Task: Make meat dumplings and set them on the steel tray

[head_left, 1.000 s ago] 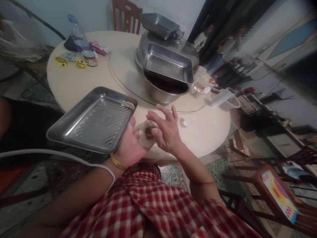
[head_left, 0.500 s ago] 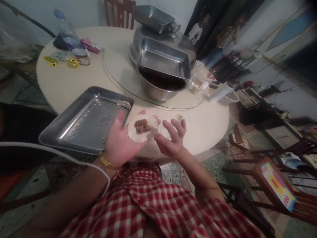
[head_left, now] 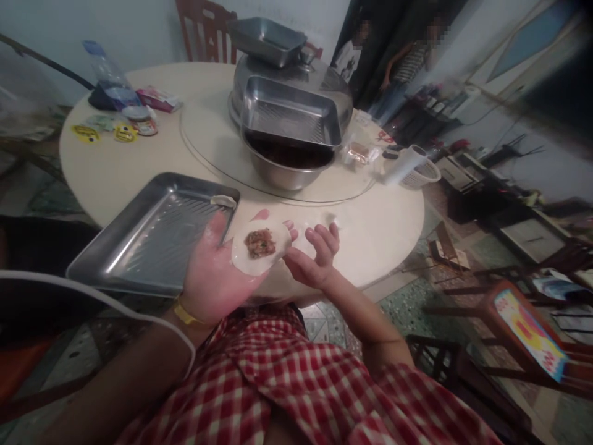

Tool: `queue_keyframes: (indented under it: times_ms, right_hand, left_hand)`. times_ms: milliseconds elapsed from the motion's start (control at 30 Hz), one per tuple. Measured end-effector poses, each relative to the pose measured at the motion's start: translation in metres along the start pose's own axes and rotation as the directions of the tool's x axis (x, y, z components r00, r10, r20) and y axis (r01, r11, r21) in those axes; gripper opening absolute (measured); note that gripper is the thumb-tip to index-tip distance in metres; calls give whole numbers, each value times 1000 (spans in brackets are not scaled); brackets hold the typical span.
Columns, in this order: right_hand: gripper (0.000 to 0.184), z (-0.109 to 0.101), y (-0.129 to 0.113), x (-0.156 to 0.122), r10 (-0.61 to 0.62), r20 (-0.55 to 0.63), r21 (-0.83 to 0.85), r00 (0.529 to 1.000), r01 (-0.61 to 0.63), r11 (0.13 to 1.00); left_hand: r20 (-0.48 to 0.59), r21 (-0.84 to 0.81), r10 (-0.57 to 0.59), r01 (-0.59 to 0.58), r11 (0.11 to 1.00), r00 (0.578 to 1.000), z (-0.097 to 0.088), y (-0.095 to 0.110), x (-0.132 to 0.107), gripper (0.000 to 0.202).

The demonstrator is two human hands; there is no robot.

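White wrapper (head_left: 241, 254), brown filling (head_left: 260, 243), grey tray (head_left: 152, 241), red checked clothing (head_left: 319, 377)

The dough wrapper (head_left: 245, 262), pale and roughly round, lies open and unfolded across the left hand (head_left: 215, 272); a mound of brownish filling (head_left: 260, 243) (flecked with green, from what I can make out) sits near its middle, and one edge reaches the right hand (head_left: 315, 256)

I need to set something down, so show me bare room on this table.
The table is bare at left, between jar and large tray, and at right, between basket and near edge. Crowded: the middle, with pot, bowl and smaller trays.
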State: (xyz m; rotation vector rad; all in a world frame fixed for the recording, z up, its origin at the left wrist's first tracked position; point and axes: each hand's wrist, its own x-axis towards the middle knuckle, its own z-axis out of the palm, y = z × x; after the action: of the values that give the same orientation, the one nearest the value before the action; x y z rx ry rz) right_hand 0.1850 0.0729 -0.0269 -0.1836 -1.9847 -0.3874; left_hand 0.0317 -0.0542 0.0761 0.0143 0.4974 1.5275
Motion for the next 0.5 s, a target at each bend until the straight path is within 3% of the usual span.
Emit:
queue_keyframes:
  times_ms: [167,367,500]
  right_hand:
    - [33,2,0,16,-20,-143,47,990,27,999]
    - [33,0,-4,20,18,-136,128,991,-1,992]
    - [34,-2,-9,15,12,-87,84,996,-5,996]
  left_hand:
    - [40,1,-17,17,1000,999,0,0,-6,66]
    - [-10,13,-15,15,1000,1000,3,4,-8,63]
    - [-13,-11,4,-5,1000,1000,0,5,-3,62]
